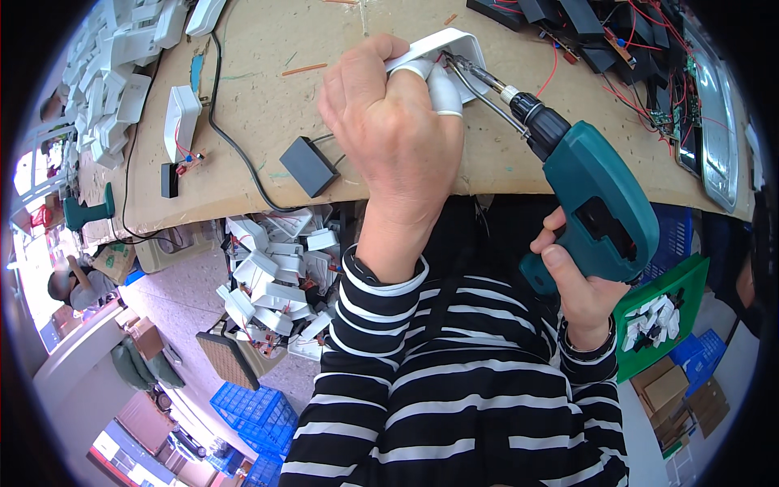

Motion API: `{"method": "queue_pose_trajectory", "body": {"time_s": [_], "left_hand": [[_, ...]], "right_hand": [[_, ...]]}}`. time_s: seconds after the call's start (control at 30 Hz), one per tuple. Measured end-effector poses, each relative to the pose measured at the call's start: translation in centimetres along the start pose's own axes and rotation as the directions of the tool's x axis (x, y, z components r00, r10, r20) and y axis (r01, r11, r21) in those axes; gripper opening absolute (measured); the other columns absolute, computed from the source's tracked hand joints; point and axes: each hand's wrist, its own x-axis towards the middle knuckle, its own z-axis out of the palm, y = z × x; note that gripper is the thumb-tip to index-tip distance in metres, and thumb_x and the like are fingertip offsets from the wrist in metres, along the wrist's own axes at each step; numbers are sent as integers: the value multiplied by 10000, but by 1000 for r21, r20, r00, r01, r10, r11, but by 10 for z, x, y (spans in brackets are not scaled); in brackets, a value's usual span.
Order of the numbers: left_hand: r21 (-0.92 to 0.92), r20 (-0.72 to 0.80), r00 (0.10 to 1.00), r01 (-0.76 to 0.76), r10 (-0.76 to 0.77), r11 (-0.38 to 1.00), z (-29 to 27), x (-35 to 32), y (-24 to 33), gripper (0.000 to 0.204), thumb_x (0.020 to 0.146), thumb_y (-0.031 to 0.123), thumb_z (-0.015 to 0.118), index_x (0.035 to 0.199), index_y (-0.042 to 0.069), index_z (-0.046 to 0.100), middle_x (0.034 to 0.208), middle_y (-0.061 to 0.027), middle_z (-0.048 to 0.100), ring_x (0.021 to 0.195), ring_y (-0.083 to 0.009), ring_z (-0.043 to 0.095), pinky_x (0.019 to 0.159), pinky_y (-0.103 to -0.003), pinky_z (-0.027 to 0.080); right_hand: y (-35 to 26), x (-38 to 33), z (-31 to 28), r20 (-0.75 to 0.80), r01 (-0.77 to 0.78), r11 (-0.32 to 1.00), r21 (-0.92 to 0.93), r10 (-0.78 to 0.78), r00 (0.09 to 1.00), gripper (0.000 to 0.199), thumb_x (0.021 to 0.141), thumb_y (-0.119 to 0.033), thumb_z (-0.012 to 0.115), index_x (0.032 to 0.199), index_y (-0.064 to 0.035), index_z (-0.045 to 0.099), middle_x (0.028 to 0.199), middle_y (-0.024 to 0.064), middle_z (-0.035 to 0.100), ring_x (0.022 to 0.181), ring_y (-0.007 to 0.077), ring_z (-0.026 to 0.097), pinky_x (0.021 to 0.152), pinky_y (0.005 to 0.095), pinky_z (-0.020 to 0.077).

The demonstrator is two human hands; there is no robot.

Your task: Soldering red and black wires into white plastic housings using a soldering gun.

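Observation:
My left hand (pixel 393 122), with white finger covers on some fingertips, is closed around a white plastic housing (pixel 454 40) above the table. My right hand (pixel 580 284) grips the handle of a teal soldering gun (pixel 604 195). Its metal tip and thin feed tube reach into the housing, beside my covered fingertips. What the tip touches inside is too small to make out. Below and left of my left hand, a black box (pixel 309 166) with a cable lies near the table edge.
White housings (pixel 114 105) are heaped at the far left; one housing (pixel 181 122) with wires lies nearer. Black boxes and red wires (pixel 641 49) crowd the far right. More wired housings (pixel 276 276) fill the space below the table edge. A green tray (pixel 686 304) holds small white parts.

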Motion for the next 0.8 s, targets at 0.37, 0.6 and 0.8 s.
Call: {"method": "queue_pose_trajectory", "body": {"time_s": [0.37, 0.6, 0.8], "left_hand": [[-14, -5, 1000, -3, 3, 1000, 1, 0, 0, 110, 577, 26, 626, 596, -14, 525, 899, -102, 540, 823, -275, 480, 731, -370, 369], [-12, -2, 1000, -8, 8, 1000, 1, 0, 0, 114, 576, 34, 625, 601, -15, 525, 908, -102, 538, 826, -273, 478, 732, -375, 366], [-3, 8, 1000, -10, 10, 1000, 0, 0, 0, 118, 574, 39, 625, 602, -14, 524, 911, -103, 536, 829, -274, 476, 736, -377, 365]], "right_hand": [[3, -1, 0, 15, 26, 1000, 4, -26, 1000, 405, 718, 48, 559, 1110, 53, 456, 969, 154, 547, 736, 191, 577, 669, 292, 483], [5, 3, -1, 24, 123, 992, 7, -123, 992, 498, 719, 30, 568, 1190, 53, 407, 1044, 205, 543, 739, 190, 590, 654, 290, 508], [6, 2, -1, 18, 115, 993, 4, -115, 993, 570, 709, 20, 577, 1238, 38, 366, 1084, 230, 530, 733, 185, 597, 650, 283, 516]]}}
